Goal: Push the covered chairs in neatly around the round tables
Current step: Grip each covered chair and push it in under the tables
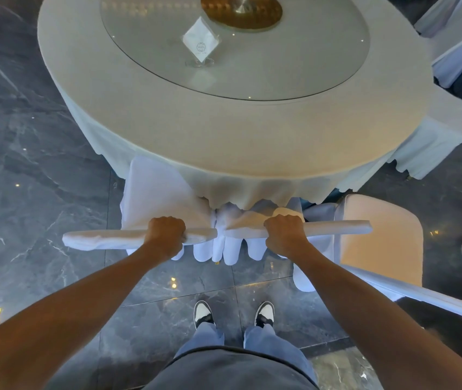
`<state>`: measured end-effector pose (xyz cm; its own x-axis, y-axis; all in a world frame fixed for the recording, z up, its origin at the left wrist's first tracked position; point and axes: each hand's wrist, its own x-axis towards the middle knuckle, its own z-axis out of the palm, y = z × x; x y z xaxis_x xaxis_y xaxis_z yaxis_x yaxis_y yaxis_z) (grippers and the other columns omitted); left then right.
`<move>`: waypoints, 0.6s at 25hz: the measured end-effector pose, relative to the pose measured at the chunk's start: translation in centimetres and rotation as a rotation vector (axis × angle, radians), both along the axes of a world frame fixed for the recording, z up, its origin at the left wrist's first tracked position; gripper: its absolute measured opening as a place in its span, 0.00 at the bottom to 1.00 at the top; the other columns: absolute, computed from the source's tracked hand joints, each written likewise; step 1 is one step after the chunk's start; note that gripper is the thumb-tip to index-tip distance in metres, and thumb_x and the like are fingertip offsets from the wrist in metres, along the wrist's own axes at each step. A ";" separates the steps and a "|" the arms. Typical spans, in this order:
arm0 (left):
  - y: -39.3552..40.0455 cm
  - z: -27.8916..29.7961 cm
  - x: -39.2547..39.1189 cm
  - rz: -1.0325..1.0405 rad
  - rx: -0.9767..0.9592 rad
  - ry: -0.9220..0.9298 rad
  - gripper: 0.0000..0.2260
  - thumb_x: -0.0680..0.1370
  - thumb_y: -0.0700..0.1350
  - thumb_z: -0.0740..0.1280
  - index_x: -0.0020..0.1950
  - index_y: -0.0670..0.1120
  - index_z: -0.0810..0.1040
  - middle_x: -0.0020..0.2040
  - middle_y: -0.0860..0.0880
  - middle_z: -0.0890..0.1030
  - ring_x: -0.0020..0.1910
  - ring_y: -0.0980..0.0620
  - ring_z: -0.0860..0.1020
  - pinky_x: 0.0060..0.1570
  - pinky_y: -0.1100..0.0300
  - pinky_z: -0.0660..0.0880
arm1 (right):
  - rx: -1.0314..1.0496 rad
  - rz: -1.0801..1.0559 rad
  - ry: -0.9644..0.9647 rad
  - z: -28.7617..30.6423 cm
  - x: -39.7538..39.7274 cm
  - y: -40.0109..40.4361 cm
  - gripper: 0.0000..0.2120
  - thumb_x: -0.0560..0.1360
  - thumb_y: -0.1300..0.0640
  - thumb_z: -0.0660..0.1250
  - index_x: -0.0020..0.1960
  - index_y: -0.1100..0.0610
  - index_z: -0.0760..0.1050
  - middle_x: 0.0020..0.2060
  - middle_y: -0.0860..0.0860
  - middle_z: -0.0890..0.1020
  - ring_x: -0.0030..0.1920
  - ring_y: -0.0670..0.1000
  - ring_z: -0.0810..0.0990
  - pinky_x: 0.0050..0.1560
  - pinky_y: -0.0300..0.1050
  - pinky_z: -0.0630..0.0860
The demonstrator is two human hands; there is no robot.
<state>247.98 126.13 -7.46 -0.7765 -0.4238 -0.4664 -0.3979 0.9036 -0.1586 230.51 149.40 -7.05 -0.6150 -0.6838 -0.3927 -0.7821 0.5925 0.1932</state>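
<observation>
1. Left hand (166,235) & right hand (285,233) both clenched on covered chair (151,190) top rail.
2. Chair seat partly under tabletop (139,108) edge.
3. Step: pushing in. Next, prob. square it up, then neighbouring chair (379,237) on the right.

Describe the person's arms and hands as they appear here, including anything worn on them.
Both arms are bare from the bottom edge of the picture to the fingers: no sleeves show. The left hand and right hand carry no gloves, and no watch, bracelet or ring can be seen. The knuckles face the camera, so the palms are hidden.
</observation>
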 end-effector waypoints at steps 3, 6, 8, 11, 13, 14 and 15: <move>0.4 0.1 0.0 0.018 0.012 0.010 0.09 0.73 0.43 0.65 0.50 0.53 0.81 0.48 0.53 0.83 0.49 0.49 0.80 0.42 0.60 0.67 | -0.008 0.013 0.001 0.0 -0.2 0.2 0.11 0.74 0.52 0.65 0.56 0.52 0.78 0.45 0.51 0.82 0.46 0.53 0.81 0.42 0.42 0.71; 0.3 -0.3 0.2 0.028 0.018 0.039 0.10 0.73 0.43 0.65 0.51 0.53 0.82 0.48 0.53 0.82 0.48 0.50 0.80 0.41 0.60 0.67 | -0.039 0.046 -0.016 -0.1 -0.3 0.9 0.12 0.73 0.52 0.65 0.54 0.52 0.79 0.44 0.51 0.82 0.45 0.54 0.81 0.45 0.43 0.74; 0.3 -0.5 0.2 0.046 0.027 0.045 0.11 0.73 0.43 0.64 0.51 0.53 0.82 0.49 0.53 0.82 0.48 0.49 0.80 0.41 0.60 0.66 | -0.062 0.067 -0.024 -0.1 -0.5 1.1 0.11 0.72 0.53 0.65 0.53 0.53 0.79 0.43 0.52 0.83 0.43 0.54 0.81 0.44 0.43 0.74; 0.6 -0.6 -0.1 0.061 0.036 0.041 0.11 0.73 0.42 0.64 0.51 0.53 0.81 0.51 0.53 0.81 0.50 0.49 0.79 0.42 0.59 0.69 | -0.077 0.108 -0.042 -0.1 -0.9 1.1 0.11 0.72 0.54 0.64 0.53 0.54 0.78 0.43 0.53 0.83 0.43 0.55 0.81 0.41 0.44 0.70; 0.6 -0.4 -0.4 0.038 0.049 0.013 0.12 0.73 0.43 0.65 0.54 0.52 0.80 0.54 0.53 0.80 0.53 0.49 0.79 0.46 0.59 0.72 | -0.125 0.130 -0.078 -0.4 -1.0 1.7 0.12 0.72 0.55 0.64 0.55 0.54 0.76 0.44 0.52 0.83 0.43 0.55 0.81 0.39 0.44 0.68; 0.8 -0.3 -0.9 0.022 0.072 0.005 0.12 0.72 0.44 0.65 0.54 0.52 0.80 0.54 0.53 0.80 0.53 0.48 0.80 0.47 0.59 0.72 | -0.161 0.150 -0.084 -0.6 -1.1 2.2 0.14 0.71 0.56 0.64 0.56 0.54 0.75 0.44 0.51 0.82 0.42 0.55 0.81 0.38 0.44 0.67; 1.1 0.0 -1.5 0.013 0.111 -0.008 0.13 0.71 0.45 0.66 0.54 0.52 0.79 0.54 0.53 0.81 0.52 0.48 0.80 0.47 0.59 0.72 | -0.179 0.177 -0.088 -0.5 -1.2 2.9 0.15 0.69 0.57 0.65 0.56 0.54 0.75 0.43 0.50 0.82 0.41 0.55 0.80 0.37 0.44 0.66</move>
